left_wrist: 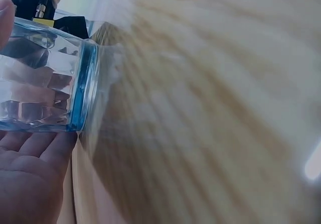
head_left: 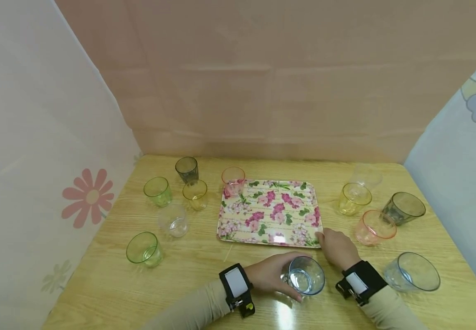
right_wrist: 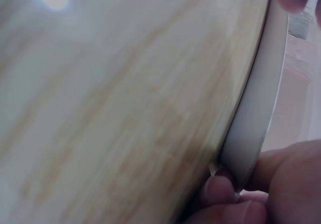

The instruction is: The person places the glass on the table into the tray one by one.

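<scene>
My left hand (head_left: pixel 268 272) grips a clear glass with a blue tint (head_left: pixel 306 276), fingers on its far side and thumb on its near side. In the left wrist view the blue-rimmed glass (left_wrist: pixel 45 78) shows faceted sides close to the wooden table. My right hand (head_left: pixel 339 248) pinches the near right corner of a flowered rectangular tray (head_left: pixel 279 211). Seen from the right wrist, the tray's pale outer edge (right_wrist: pixel 258 93) runs down to the fingers (right_wrist: pixel 220 191) at its corner. A pink glass (head_left: pixel 233 181) overlaps the tray's far left corner.
On the left of the table (head_left: pixel 97 293) stand several glasses, among them green (head_left: pixel 144 250), yellow (head_left: pixel 195 195) and grey (head_left: pixel 187 169) ones. At right are a yellow glass (head_left: pixel 354 199), a pink one (head_left: pixel 374 228), a dark one (head_left: pixel 403 208) and a bluish one (head_left: pixel 412 272). Cloth hangs around.
</scene>
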`<control>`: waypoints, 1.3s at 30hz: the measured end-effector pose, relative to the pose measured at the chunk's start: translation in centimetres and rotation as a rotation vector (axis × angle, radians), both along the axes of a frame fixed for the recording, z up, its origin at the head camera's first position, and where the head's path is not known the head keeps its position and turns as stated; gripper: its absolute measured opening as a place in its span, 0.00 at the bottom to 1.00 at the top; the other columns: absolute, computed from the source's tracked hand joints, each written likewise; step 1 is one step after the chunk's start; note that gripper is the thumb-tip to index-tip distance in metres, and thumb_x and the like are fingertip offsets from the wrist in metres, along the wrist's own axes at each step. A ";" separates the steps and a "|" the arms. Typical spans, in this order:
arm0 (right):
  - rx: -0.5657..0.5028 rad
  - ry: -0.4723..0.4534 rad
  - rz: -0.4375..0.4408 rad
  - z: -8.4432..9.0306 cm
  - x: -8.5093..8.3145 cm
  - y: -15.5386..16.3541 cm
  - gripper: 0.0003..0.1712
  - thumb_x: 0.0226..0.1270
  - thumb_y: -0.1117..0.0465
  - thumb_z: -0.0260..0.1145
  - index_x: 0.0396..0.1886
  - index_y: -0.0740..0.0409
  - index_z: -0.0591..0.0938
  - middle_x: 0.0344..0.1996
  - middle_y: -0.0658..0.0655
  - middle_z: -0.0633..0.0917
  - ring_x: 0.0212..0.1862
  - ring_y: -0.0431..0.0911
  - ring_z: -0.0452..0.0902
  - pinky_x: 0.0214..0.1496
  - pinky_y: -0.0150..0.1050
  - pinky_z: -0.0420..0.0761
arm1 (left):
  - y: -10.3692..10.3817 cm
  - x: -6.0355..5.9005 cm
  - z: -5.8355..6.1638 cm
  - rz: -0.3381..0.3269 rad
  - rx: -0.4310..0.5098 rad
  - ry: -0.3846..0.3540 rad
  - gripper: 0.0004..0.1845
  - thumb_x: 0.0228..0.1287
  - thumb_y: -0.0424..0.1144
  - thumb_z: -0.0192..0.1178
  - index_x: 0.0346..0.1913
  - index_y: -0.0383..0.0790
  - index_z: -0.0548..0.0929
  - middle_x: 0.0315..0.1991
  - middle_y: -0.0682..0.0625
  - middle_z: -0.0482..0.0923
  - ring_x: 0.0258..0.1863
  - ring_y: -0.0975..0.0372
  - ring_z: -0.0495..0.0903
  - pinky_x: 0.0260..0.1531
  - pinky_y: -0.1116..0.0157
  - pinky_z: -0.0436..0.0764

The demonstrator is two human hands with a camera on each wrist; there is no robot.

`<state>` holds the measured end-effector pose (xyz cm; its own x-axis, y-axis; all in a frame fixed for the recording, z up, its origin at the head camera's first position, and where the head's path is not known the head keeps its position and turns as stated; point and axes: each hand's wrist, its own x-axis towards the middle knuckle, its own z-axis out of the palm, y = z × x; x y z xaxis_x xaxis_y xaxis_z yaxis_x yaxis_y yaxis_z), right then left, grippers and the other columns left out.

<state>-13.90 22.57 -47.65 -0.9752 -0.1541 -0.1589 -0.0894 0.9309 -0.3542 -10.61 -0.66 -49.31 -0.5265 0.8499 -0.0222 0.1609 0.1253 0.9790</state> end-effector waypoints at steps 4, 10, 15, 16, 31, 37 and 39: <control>-0.005 0.004 -0.005 -0.1 0.0 0.1 0.18 0.79 0.58 0.55 0.28 0.64 0.76 0.20 0.60 0.77 0.26 0.54 0.78 0.25 0.48 0.71 | 0.1 0.1 -0.2 -0.003 0.037 -0.011 0.46 0.54 0.25 0.75 0.75 0.40 0.65 0.70 0.51 0.71 0.68 0.69 0.69 0.68 0.69 0.66; -0.007 0.021 0.004 -0.5 0.0 0.2 0.18 0.79 0.59 0.55 0.27 0.64 0.76 0.20 0.60 0.78 0.27 0.56 0.80 0.26 0.50 0.73 | 0.1 0.2 0.3 0.008 0.007 -0.001 0.44 0.55 0.28 0.76 0.74 0.44 0.67 0.68 0.55 0.73 0.65 0.71 0.71 0.67 0.70 0.67; -0.006 0.027 0.003 -0.6 -0.1 0.3 0.18 0.78 0.59 0.55 0.28 0.65 0.77 0.21 0.61 0.79 0.28 0.58 0.81 0.26 0.51 0.74 | -0.4 -0.3 1.2 0.053 0.012 0.049 0.43 0.56 0.31 0.76 0.74 0.46 0.67 0.67 0.56 0.73 0.65 0.70 0.72 0.67 0.69 0.68; -0.007 0.025 0.000 -0.6 -0.1 0.3 0.18 0.78 0.58 0.55 0.28 0.64 0.77 0.21 0.61 0.79 0.28 0.57 0.80 0.26 0.51 0.73 | -0.6 -0.4 1.5 0.067 0.014 0.066 0.43 0.57 0.31 0.76 0.74 0.45 0.67 0.68 0.55 0.73 0.65 0.69 0.72 0.67 0.68 0.68; -0.006 0.009 0.009 -0.3 0.1 0.1 0.18 0.79 0.59 0.55 0.25 0.61 0.73 0.17 0.57 0.72 0.22 0.50 0.70 0.25 0.44 0.68 | -4.3 -2.8 2.6 0.568 0.018 0.109 0.44 0.55 0.38 0.78 0.73 0.46 0.68 0.67 0.50 0.74 0.66 0.57 0.74 0.67 0.57 0.72; -0.007 -0.004 0.008 -0.4 0.1 0.2 0.19 0.80 0.59 0.55 0.25 0.60 0.72 0.17 0.56 0.70 0.22 0.49 0.68 0.25 0.42 0.66 | -5.5 -3.8 2.2 0.705 0.016 0.110 0.44 0.57 0.39 0.78 0.74 0.41 0.66 0.67 0.43 0.73 0.66 0.52 0.73 0.66 0.53 0.73; -0.006 -0.010 0.006 -0.4 0.1 0.2 0.19 0.80 0.59 0.54 0.25 0.60 0.72 0.17 0.56 0.70 0.21 0.49 0.68 0.25 0.42 0.66 | -6.0 -4.1 2.3 0.750 0.014 0.105 0.44 0.58 0.38 0.77 0.74 0.39 0.65 0.67 0.41 0.73 0.67 0.50 0.72 0.66 0.51 0.73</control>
